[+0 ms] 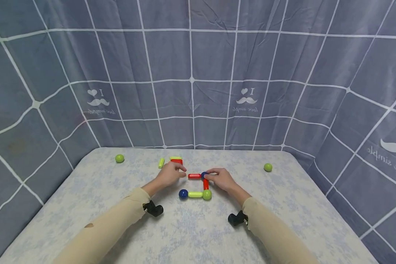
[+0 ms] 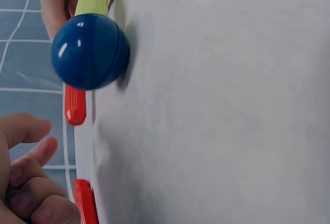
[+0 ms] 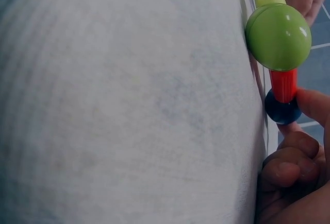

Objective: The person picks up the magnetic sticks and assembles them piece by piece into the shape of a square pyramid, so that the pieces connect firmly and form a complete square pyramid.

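**Our arms stretch toward the far edge of the tabletop**

We slant both inward. Our left hand is loose, thumb and forefinger parted, other fingers softly curled; our right hand pinches between thumb and fingertip.

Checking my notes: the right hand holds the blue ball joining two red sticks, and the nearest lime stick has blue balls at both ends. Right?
Not quite: in the head view, that lime stick has a green ball at its right end. The rest holds.

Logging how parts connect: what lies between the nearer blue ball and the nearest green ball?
A yellow-green rod lies between the nearer blue ball and the nearest green ball, as the head view shows.
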Tool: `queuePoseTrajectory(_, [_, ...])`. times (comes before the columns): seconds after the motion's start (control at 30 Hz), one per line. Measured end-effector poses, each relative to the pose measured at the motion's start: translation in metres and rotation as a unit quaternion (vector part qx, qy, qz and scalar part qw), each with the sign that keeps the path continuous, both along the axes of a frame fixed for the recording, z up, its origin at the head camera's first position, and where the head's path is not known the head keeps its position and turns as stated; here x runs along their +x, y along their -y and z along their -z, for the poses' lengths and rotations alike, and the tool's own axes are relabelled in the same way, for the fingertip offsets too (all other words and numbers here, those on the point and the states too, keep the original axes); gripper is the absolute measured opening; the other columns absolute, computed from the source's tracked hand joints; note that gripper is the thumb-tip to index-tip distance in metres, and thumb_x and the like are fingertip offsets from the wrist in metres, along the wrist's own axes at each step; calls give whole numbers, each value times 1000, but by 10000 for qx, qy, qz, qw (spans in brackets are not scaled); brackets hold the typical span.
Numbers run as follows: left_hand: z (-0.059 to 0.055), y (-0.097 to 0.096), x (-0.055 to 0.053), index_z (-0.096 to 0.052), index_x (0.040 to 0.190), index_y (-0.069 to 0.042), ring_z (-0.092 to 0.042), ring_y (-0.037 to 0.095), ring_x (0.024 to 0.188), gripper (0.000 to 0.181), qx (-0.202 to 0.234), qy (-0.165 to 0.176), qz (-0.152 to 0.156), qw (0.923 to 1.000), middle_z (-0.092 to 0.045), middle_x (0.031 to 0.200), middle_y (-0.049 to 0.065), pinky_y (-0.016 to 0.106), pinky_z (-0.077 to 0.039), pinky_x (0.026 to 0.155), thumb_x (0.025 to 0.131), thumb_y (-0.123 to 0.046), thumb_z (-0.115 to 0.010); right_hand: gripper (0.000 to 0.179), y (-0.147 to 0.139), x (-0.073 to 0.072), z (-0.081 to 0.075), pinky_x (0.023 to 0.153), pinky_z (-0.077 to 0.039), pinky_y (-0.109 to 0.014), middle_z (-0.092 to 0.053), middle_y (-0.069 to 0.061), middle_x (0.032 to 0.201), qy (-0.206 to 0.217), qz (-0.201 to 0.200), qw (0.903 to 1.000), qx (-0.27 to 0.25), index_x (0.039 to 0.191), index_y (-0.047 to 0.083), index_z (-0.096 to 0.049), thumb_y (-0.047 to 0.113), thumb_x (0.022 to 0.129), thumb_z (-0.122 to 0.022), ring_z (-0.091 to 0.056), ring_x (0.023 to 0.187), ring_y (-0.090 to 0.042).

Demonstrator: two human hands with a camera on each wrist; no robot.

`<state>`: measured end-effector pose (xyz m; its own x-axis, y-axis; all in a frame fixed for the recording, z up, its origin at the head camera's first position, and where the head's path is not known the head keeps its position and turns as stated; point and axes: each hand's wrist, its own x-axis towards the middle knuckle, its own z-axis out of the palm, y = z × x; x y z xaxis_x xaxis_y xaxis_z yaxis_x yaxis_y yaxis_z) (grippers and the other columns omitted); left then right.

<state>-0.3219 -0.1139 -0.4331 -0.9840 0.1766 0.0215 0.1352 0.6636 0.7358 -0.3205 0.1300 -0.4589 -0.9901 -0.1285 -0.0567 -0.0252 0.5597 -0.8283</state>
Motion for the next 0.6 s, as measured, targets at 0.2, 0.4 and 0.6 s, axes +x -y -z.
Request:
queuePoseTrajectory(0.2, [2, 23, 7, -75, 112, -7, -45, 17, 69, 24, 427, 8, -358, 9984, -57, 79, 4, 30, -38, 59, 91, -18, -72, 33, -1, 1, 0, 63, -40, -28, -68, -4, 98, 55, -17, 10000, -21, 117, 15, -75, 37, 92, -73, -50, 72, -17])
queuePoseTrajectory(0.4, [5, 55, 12, -73, 117, -7, -39, 16, 61, 28, 796, -43, -811, 9935, -43, 67, 0, 31, -33, 56, 91, -17, -71, 33, -2, 2, -2, 62, -39, -28, -67, -4, 94, 48, -16, 10000, -54, 117, 15, -75, 36, 92, -73, -49, 69, -17])
queuePoseTrajectory(0.6, [3, 91, 13, -70, 126, -6, -37, 15, 63, 36, 1115, 69, -1237, 9860, -42, 72, 0, 32, -35, 59, 93, -20, -69, 33, 0, 2, -3, 58, -39, -27, -66, -3, 90, -15, -81, 9999, -64, 117, 14, -75, 34, 92, -73, -48, 65, -15])
